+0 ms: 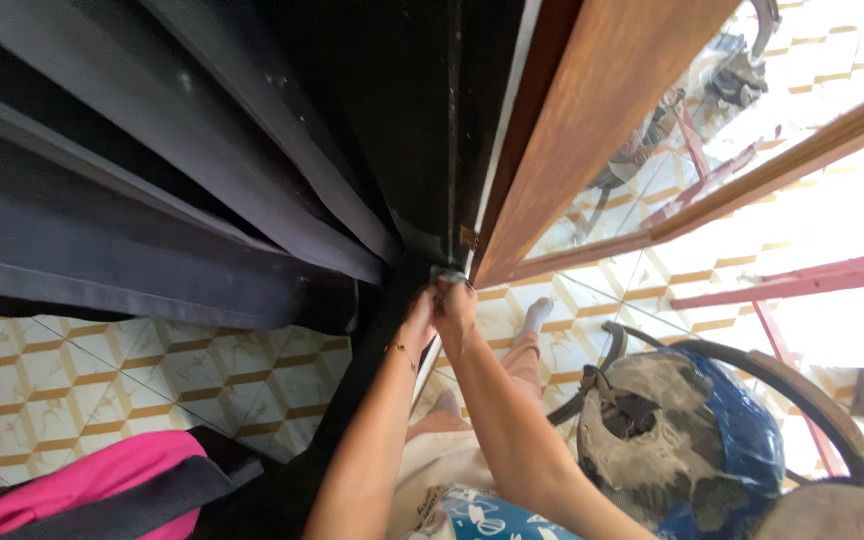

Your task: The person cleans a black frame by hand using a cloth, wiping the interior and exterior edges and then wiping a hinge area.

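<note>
Both my hands meet low at the bottom edge of a dark door, beside a wooden door frame. My left hand and my right hand are closed together around a small grey metal piece at the door's foot; it is too small to identify. A thin bracelet circles my left wrist. My legs and feet in light socks show below, on the patterned tile floor.
Dark pleated curtains hang at the left. A pink and black bag lies bottom left. A dusty blue and grey helmet sits bottom right. Red metal bars and a glass panel stand at the right.
</note>
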